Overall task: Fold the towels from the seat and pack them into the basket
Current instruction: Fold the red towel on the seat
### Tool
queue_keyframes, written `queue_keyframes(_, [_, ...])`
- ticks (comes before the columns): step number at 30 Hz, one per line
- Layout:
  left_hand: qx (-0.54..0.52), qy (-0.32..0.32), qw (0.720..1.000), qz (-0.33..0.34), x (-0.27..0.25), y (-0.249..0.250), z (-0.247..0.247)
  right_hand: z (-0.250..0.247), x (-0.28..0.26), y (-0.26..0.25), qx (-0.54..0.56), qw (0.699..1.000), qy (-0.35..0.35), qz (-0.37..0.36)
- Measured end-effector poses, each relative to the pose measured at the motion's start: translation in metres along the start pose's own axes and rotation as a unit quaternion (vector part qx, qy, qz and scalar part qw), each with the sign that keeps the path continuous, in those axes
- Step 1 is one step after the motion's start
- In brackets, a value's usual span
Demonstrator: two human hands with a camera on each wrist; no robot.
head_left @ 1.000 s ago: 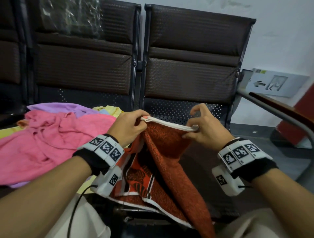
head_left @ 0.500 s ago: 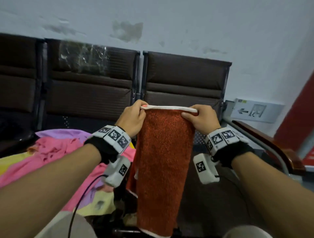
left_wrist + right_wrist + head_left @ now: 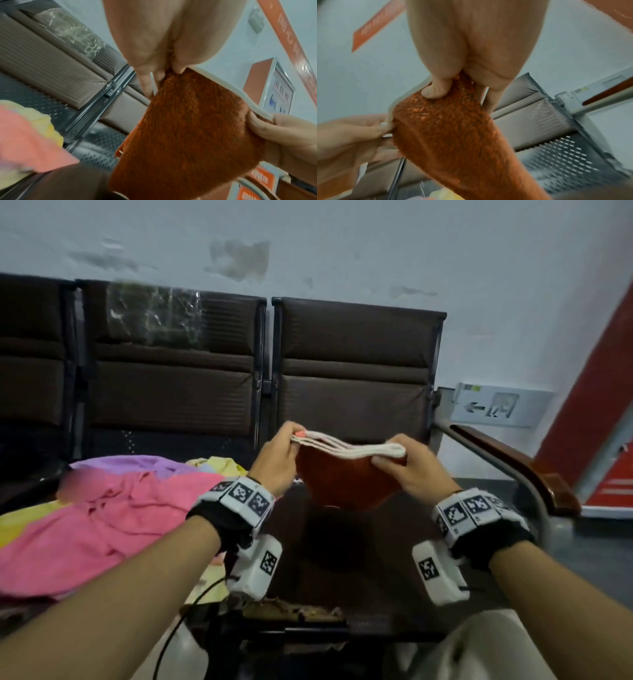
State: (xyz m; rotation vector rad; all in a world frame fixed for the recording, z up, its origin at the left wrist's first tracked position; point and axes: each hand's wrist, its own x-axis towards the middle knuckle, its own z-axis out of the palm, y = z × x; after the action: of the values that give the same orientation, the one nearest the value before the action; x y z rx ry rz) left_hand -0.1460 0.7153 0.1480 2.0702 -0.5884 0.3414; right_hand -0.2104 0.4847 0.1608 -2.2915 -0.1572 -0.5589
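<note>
1. Head view: the left hand (image 3: 277, 458) and right hand (image 3: 409, 470) hold a rust-orange towel (image 3: 342, 484) up in the air between them, above the dark right-hand seat (image 3: 359, 546). Each hand pinches one end of the towel's stacked white-edged borders, thumb against fingers, so several cream edges lie layered along the top and the folded body sags below in a short pouch. On the seat to the left lies a loose heap: a pink towel (image 3: 102, 525) on top, a purple towel (image 3: 137, 465) behind it, and a yellow towel (image 3: 219, 465) showing at the back and front edges. Brown padded backrests (image 3: 356, 371) stand behind against a pale wall. A wooden armrest (image 3: 513, 467) runs along the right side.

2. Left wrist view: the left hand (image 3: 164, 44) clamps the towel's (image 3: 188, 135) upper corner between thumb and fingers (image 3: 145, 83). The right hand (image 3: 283, 142) grips the opposite corner at the white border. The pink towel (image 3: 25, 142) and yellow towel (image 3: 42, 117) sit at lower left.

3. Right wrist view: the right hand (image 3: 471, 40) presses its thumb onto the towel's (image 3: 453, 135) orange pile and pinches it against the fingers behind. The left hand (image 3: 351, 135) holds the far corner at the white edge. The perforated metal seat pan (image 3: 573, 155) shows behind.
</note>
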Motion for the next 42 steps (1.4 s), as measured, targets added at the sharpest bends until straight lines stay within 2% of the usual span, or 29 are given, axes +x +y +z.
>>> queue_keyframes(3, [0.003,-0.145,0.989,-0.002,-0.047,-0.019,0.014,0.007,-0.046,0.021,-0.034,0.988,-0.146,0.036])
queue_keyframes(5, [0.007,-0.234,0.972,-0.008,-0.074,-0.028,0.022,0.01,-0.068,0.031,-0.045,0.975,-0.209,0.058])
queue_keyframes(7, [-0.013,-0.291,0.956,-0.041,-0.092,-0.036,0.031,0.013,-0.082,0.04,-0.057,0.966,-0.244,0.07])
queue_keyframes(9, [-0.057,-0.315,0.944,-0.076,-0.101,-0.04,0.04,0.016,-0.091,0.05,-0.071,0.955,-0.273,0.096])
queue_keyframes(12, [-0.128,-0.291,0.942,-0.111,-0.099,-0.044,0.053,0.02,-0.095,0.066,-0.083,0.942,-0.295,0.139])
queue_keyframes(15, [-0.153,-0.242,0.947,-0.147,-0.086,-0.05,0.066,0.025,-0.084,0.083,-0.079,0.951,-0.246,0.169])
queue_keyframes(18, [-0.192,-0.233,0.937,-0.176,-0.071,-0.06,0.08,0.034,-0.066,0.102,-0.071,0.961,-0.197,0.181])
queue_keyframes(21, [-0.207,-0.212,0.942,-0.16,-0.049,-0.076,0.093,0.042,-0.042,0.12,-0.066,0.964,-0.165,0.199])
queue_keyframes(23, [-0.18,-0.185,0.955,-0.147,-0.045,-0.084,0.096,0.048,-0.04,0.123,-0.075,0.964,-0.153,0.206])
queue_keyframes(24, [-0.159,-0.192,0.958,-0.144,-0.04,-0.091,0.101,0.053,-0.034,0.13,-0.083,0.961,-0.156,0.21])
queue_keyframes(25, [-0.144,-0.217,0.953,-0.158,-0.023,-0.116,0.128,0.065,-0.022,0.159,-0.1,0.951,-0.166,0.239])
queue_keyframes(28, [-0.072,-0.251,0.95,-0.171,-0.029,-0.126,0.136,0.076,-0.027,0.159,-0.143,0.922,-0.234,0.271])
queue_keyframes(30, [-0.025,-0.257,0.95,-0.175,-0.032,-0.138,0.146,0.081,-0.028,0.162,-0.195,0.909,-0.262,0.258])
queue_keyframes(33, [0.022,-0.234,0.957,-0.172,-0.034,-0.145,0.154,0.084,-0.033,0.153,-0.228,0.927,-0.253,0.155])
queue_keyframes(35, [0.04,-0.227,0.96,-0.16,-0.035,-0.141,0.151,0.079,-0.033,0.136,-0.219,0.925,-0.301,0.081])
queue_keyframes(37, [0.051,-0.225,0.962,-0.146,-0.038,-0.133,0.145,0.076,-0.036,0.117,-0.202,0.897,-0.387,0.065])
queue_keyframes(39, [0.066,-0.23,0.966,-0.102,-0.043,-0.122,0.138,0.075,-0.044,0.104,-0.225,0.855,-0.462,0.067])
queue_keyframes(41, [0.083,-0.271,0.959,-0.027,-0.05,-0.109,0.13,0.076,-0.057,0.1,-0.286,0.814,-0.504,0.053])
queue_keyframes(42, [0.082,-0.308,0.948,0.007,-0.053,-0.103,0.128,0.078,-0.064,0.1,-0.309,0.802,-0.509,0.043])
